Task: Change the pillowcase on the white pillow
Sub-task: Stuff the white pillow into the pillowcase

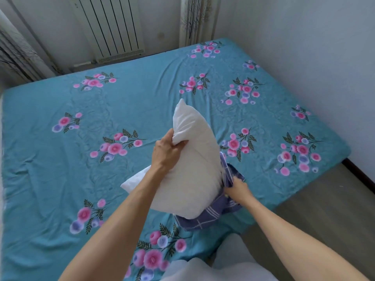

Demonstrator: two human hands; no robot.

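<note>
Two hands busy here above the floral bedsheet (60,163). On the left, my left hand (166,151) clenches a fistful of the white pillow (192,169), lifted mid-bed. To the right, my right hand (236,189) pinches the blue checked pillowcase (211,217), bunched at the pillow's near end. I'd judge it almost entirely uncovered, with the case change unfinished.

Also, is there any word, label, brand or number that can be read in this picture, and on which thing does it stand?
None: no readable text shows in this view.
The white pillow, gripped by the left hand: plain, no label visible.
The blue checked pillowcase, held by the right hand: only white lines, no tag visible.
The bed sheet: flower print only.
The radiator: no marking visible.
</note>
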